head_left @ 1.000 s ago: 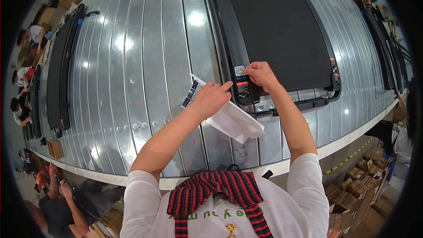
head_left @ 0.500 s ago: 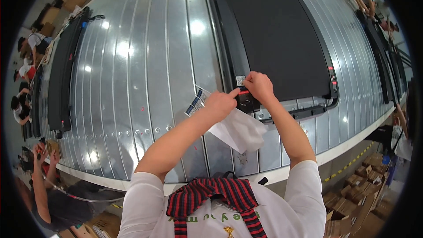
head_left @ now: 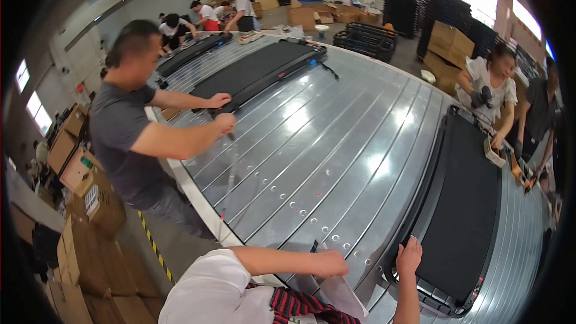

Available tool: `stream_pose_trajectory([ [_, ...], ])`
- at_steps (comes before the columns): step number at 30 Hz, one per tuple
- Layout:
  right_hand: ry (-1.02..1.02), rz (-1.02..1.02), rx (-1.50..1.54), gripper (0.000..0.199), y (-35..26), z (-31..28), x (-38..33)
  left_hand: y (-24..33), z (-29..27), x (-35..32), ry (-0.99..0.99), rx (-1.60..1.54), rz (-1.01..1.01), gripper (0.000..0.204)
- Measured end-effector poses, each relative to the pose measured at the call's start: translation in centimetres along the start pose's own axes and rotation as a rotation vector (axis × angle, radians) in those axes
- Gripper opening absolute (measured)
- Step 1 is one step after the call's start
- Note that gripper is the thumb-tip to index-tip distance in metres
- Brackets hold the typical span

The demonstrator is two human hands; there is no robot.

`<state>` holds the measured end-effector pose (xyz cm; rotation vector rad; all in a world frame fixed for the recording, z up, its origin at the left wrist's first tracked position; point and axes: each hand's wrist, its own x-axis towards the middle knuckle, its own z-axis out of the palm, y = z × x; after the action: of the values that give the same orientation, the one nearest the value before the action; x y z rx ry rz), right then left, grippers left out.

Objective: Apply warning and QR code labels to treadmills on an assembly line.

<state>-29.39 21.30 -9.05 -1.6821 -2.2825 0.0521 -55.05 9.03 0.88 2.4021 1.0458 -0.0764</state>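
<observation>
Left hand (head_left: 330, 263), fingers closed on a white sheet (head_left: 342, 294), works near the slatted surface's (head_left: 336, 162) edge; right hand (head_left: 409, 256), hold impossible to tell, meets a black panel's (head_left: 465, 198) corner, broad metal separating it from another panel (head_left: 264, 71).

The table (head_left: 348, 138) spans the frame's centre, bearing 1 panel (head_left: 465, 198) at right and 2 panels (head_left: 258, 72) at upper left. At bottom centre, a sheet (head_left: 343, 293) extends beneath the left hand (head_left: 331, 263); the right hand (head_left: 410, 255) is by the right panel's lower left edge. Cartons (head_left: 96, 258) lie lower left, below a co-worker (head_left: 129, 138).
</observation>
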Motion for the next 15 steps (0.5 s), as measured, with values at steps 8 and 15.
stream_pose_trajectory([
  [8, -0.299, 0.029, 0.187, 0.043, -3.7, -3.5, 3.5, 5.5, 0.4, -12.6, 0.343, -0.270, -0.320, 0.014],
  [15, -0.552, -1.105, 0.528, 0.051, -26.0, -15.8, -6.9, 7.5, 5.6, -19.5, 0.443, -0.166, -0.630, 0.017],
])
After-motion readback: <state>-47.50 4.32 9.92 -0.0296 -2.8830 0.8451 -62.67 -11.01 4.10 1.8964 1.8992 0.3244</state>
